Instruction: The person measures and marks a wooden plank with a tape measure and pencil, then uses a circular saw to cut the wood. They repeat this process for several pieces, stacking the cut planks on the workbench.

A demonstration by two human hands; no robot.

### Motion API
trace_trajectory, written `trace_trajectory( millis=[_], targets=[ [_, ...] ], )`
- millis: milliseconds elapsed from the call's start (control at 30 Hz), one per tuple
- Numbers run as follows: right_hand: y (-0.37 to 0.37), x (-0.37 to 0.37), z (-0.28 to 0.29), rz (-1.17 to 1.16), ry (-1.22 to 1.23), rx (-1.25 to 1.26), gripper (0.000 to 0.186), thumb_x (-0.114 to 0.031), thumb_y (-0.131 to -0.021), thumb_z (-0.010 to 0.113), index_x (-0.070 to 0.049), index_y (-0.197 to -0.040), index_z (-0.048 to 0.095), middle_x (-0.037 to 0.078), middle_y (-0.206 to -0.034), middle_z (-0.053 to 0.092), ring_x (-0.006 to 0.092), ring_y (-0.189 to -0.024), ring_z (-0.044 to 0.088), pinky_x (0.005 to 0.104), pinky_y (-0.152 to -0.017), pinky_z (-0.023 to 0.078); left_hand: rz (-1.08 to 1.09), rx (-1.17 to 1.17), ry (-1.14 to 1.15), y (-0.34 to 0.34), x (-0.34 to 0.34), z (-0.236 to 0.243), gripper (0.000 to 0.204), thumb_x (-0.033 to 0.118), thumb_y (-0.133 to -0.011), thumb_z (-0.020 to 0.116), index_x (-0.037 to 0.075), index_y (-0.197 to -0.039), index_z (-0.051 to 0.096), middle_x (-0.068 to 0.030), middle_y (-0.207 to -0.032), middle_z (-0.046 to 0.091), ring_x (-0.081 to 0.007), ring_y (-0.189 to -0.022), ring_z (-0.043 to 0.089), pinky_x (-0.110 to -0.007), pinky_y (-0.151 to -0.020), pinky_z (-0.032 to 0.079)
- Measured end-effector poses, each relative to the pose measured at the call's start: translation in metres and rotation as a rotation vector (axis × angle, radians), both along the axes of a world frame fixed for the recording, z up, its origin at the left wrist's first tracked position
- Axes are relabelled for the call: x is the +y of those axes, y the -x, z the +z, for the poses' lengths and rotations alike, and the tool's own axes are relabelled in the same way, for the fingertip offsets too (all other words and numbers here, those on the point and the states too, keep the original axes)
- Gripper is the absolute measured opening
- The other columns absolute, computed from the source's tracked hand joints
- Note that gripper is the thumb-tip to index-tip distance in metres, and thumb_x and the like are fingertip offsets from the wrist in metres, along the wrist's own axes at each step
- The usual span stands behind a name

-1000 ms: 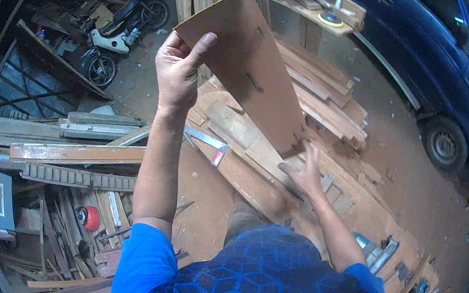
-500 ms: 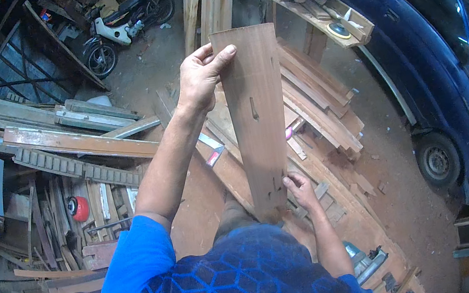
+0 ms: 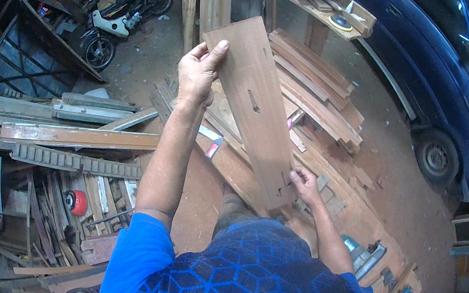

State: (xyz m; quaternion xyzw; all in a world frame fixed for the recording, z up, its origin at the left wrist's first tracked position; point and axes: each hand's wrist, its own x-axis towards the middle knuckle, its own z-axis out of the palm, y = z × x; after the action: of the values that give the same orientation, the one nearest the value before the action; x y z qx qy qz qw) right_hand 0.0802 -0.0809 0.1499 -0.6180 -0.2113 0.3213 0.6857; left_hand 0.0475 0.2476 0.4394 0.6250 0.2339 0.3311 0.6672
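A flat wooden board [image 3: 258, 142] with a keyhole-shaped slot near its middle and smaller slots toward its ends is held up before my chest. My left hand [image 3: 199, 74] grips its far left edge, thumb on the face and fingers behind. Lower down, my right hand [image 3: 305, 185] pinches the near right edge beside the small slots. Below the board lies a wooden workbench [image 3: 233, 177], on which a square with a pink-and-white handle [image 3: 214, 148] rests, partly under the board.
Stacked planks [image 3: 315, 92] lie right of the board. A green-grey power tool [image 3: 361, 255] sits near my right forearm. Left are piled timber [image 3: 77, 135] and a red round object [image 3: 76, 202]. A blue car [image 3: 441, 81] stands right, a motorcycle [image 3: 123, 19] far left, a cluttered shelf [image 3: 317, 8] ahead.
The board has tilted, its far end shifting slightly left and its near end right. Both hands have moved with it and keep their hold.
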Motion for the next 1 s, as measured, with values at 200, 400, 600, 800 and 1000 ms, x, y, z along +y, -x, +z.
trace_trajectory(
  millis=[200, 400, 600, 800, 1000],
  targets=[
    [0.037, 0.026, 0.031, -0.033, -0.036, -0.035, 0.032, -0.022, -0.097, 0.071, 0.0, -0.119, 0.062, 0.007, -0.102, 0.069, 0.0131, -0.094, 0.063, 0.031, -0.083, 0.052, 0.009, -0.154, -0.05, -0.024, -0.015, -0.026, 0.054, 0.04, -0.103, 0.062, -0.004, -0.134, 0.056, -0.011, -0.116, 0.068, -0.0162, -0.107, 0.064, -0.032, -0.094, 0.052],
    [0.065, 0.064, 0.049, -0.525, 0.104, -0.357, 0.043, -0.026, -0.098, 0.07, 0.009, -0.119, 0.06, 0.025, -0.101, 0.068, 0.0379, -0.095, 0.067, 0.0439, -0.085, 0.052, -0.09, 0.152, -0.265, -0.005, -0.086, -0.119, 0.105, 0.054, -0.085, 0.078, -0.006, -0.153, 0.026, -0.026, -0.148, 0.046, -0.0331, -0.138, 0.046, -0.044, -0.117, 0.035],
    [0.052, 0.069, 0.043, -0.562, 0.162, -0.37, 0.051, -0.03, -0.097, 0.069, 0.013, -0.124, 0.059, 0.031, -0.11, 0.068, 0.0439, -0.103, 0.068, 0.0448, -0.092, 0.053, -0.219, 0.243, -0.093, -0.02, -0.072, -0.129, 0.102, 0.05, -0.08, 0.086, -0.006, -0.147, 0.034, -0.0238, -0.14, 0.052, -0.0302, -0.129, 0.054, -0.042, -0.111, 0.043],
    [0.026, 0.094, 0.028, -0.446, 0.058, -0.153, 0.047, -0.029, -0.101, 0.062, 0.012, -0.125, 0.059, 0.025, -0.108, 0.071, 0.03, -0.106, 0.069, 0.0396, -0.093, 0.052, -0.207, 0.273, -0.026, -0.033, -0.029, -0.135, 0.073, 0.047, -0.087, 0.081, -0.003, -0.132, 0.053, -0.0156, -0.121, 0.066, -0.0218, -0.111, 0.064, -0.037, -0.098, 0.051],
    [0.008, 0.14, 0.034, -0.507, 0.018, -0.184, 0.039, -0.025, -0.104, 0.057, 0.007, -0.126, 0.061, 0.019, -0.109, 0.072, 0.0241, -0.106, 0.068, 0.0374, -0.092, 0.052, -0.221, 0.229, 0.026, -0.061, 0.026, -0.132, 0.057, 0.045, -0.096, 0.071, -0.003, -0.126, 0.062, -0.01, -0.114, 0.07, -0.0164, -0.103, 0.065, -0.032, -0.091, 0.052]
  ],
)
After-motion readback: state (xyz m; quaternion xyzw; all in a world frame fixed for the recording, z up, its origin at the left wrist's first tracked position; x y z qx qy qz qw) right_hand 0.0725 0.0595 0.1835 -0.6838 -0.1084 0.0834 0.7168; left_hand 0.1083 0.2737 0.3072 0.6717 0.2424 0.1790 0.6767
